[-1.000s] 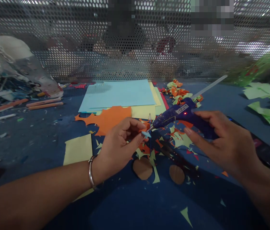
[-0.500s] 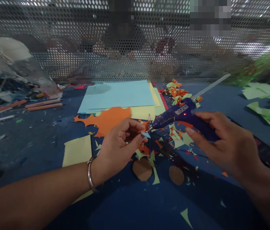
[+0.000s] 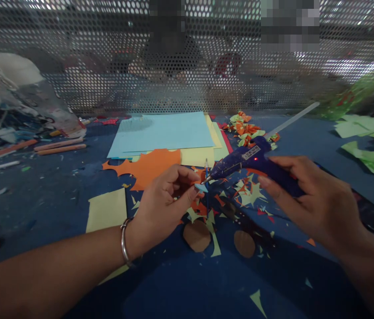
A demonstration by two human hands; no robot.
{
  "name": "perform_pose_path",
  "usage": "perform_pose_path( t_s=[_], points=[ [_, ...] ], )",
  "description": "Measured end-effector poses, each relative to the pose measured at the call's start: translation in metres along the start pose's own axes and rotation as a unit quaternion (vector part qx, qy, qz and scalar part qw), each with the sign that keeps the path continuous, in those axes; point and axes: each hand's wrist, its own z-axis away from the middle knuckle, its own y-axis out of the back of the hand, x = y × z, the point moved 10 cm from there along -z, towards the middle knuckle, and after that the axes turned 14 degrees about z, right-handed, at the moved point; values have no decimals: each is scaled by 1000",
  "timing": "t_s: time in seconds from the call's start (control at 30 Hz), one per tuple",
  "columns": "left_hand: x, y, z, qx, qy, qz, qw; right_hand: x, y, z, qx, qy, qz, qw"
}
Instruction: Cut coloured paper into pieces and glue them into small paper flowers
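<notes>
My left hand (image 3: 170, 201) pinches a small light-blue paper piece (image 3: 201, 188) between thumb and fingertips, above the scraps. My right hand (image 3: 316, 208) is wrapped round the handle of a dark blue hot glue gun (image 3: 240, 161), with its red light on. The gun's metal nozzle meets or nearly meets the blue piece; I cannot tell if they touch. From its back end sticks a clear glue stick (image 3: 294, 118). Below the hands lie two brown cardboard discs (image 3: 196, 236) and a dark tool, partly in shadow.
Light-blue sheets (image 3: 167, 130) lie at the back by the perforated metal screen (image 3: 107, 79). Nearer are a cut orange sheet (image 3: 153, 166) and a yellow sheet (image 3: 107, 208). Small folded paper pieces (image 3: 244, 128) are heaped behind the gun. A bottle (image 3: 47, 97) stands left; a phone (image 3: 369, 206) lies right.
Both hands keep almost the same place. The blue paper piece has tilted slightly at the nozzle, and the view has shifted a little.
</notes>
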Motion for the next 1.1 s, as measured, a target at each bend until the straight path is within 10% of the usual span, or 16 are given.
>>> perform_pose_path(
  t_s=[1.1],
  points=[
    [13, 5, 4, 59, -1, 70, 996, 6, 0, -1, 26, -21, 32, 999]
  ],
)
